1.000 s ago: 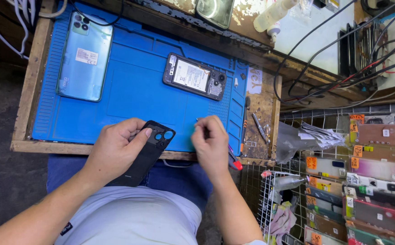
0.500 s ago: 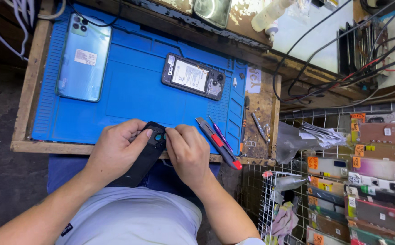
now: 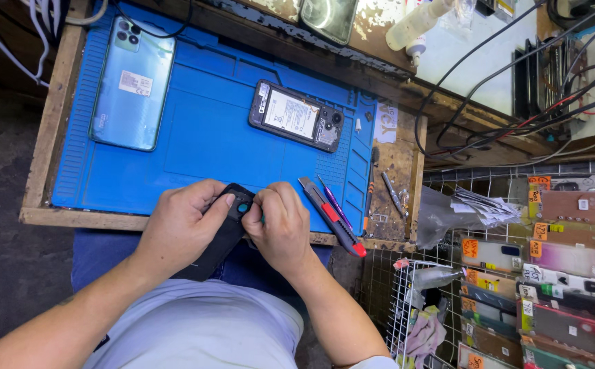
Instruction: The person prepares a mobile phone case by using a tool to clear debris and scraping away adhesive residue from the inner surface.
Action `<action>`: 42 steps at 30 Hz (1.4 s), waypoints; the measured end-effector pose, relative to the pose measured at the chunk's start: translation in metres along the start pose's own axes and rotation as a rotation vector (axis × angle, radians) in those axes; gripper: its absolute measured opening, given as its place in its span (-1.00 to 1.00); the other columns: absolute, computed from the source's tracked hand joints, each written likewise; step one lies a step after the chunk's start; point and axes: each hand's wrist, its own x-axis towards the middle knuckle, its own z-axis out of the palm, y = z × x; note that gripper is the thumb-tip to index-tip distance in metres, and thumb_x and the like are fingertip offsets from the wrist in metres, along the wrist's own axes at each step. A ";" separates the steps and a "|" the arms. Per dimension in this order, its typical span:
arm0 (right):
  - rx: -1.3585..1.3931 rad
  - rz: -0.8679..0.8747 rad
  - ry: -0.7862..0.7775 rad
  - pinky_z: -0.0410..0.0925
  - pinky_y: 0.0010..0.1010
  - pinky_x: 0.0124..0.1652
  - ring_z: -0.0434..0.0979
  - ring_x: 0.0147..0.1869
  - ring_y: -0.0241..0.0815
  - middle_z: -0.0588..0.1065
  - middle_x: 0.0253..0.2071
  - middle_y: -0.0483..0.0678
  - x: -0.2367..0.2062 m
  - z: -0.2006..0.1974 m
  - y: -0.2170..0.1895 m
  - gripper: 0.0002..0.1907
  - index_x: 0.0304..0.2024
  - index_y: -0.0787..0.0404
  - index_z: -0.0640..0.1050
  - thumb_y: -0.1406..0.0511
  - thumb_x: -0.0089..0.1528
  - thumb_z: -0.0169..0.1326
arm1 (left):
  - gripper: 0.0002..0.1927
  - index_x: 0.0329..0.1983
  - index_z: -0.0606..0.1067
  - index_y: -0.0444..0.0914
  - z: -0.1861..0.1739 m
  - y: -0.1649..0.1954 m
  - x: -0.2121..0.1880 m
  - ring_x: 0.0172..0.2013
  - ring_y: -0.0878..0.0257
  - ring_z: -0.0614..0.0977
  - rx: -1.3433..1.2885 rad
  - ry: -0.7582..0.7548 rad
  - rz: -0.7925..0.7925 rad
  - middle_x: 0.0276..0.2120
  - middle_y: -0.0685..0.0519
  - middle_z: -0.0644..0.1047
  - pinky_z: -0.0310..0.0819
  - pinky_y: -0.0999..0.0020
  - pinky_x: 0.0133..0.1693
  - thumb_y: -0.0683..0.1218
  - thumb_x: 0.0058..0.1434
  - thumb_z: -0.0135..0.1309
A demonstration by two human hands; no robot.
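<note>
Blue mat (image 3: 201,147) bears two phones; both hands pinch black phone cover (image 3: 219,236).

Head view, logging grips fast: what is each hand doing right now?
Left hand: closed around the black phone.
Right hand: fingers pinched on the same phone's camera end.

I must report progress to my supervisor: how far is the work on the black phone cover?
Done: an opened phone lies on the blue mat with its insides showing. In hand: the left hand holds the black back cover at the table edge, while the right hand works at its camera corner. Left: cover and phone are apart. A utility knife lies beside the hands.
</note>
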 end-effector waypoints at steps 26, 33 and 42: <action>0.141 0.056 0.060 0.35 -0.23 -0.34 0.46 -0.29 0.01 0.42 -0.31 0.07 -0.026 0.006 -0.007 -0.82 -0.30 0.28 0.42 0.47 0.11 0.16 | -0.81 -0.29 0.59 -0.32 0.004 0.003 0.001 -0.60 0.10 0.63 0.096 0.080 0.009 -0.55 -0.14 0.58 0.40 0.22 -0.53 -0.08 0.29 0.11; 0.191 0.042 0.057 0.35 -0.21 -0.31 0.45 -0.28 0.02 0.41 -0.31 0.06 -0.038 0.003 -0.014 -0.81 -0.27 0.28 0.40 0.49 0.13 0.14 | -0.81 -0.28 0.58 -0.33 0.003 0.000 0.001 -0.58 0.07 0.63 0.110 0.077 0.020 -0.53 -0.16 0.58 0.41 0.20 -0.52 -0.08 0.29 0.11; 0.289 -0.043 -0.042 0.35 -0.17 -0.28 0.45 -0.27 0.07 0.38 -0.29 0.09 -0.052 -0.011 -0.031 -0.79 -0.26 0.30 0.40 0.50 0.10 0.13 | -0.81 -0.28 0.57 -0.34 0.004 -0.002 0.002 -0.61 0.23 0.59 0.024 0.090 -0.008 -0.56 -0.08 0.60 0.40 0.29 -0.54 -0.10 0.32 0.08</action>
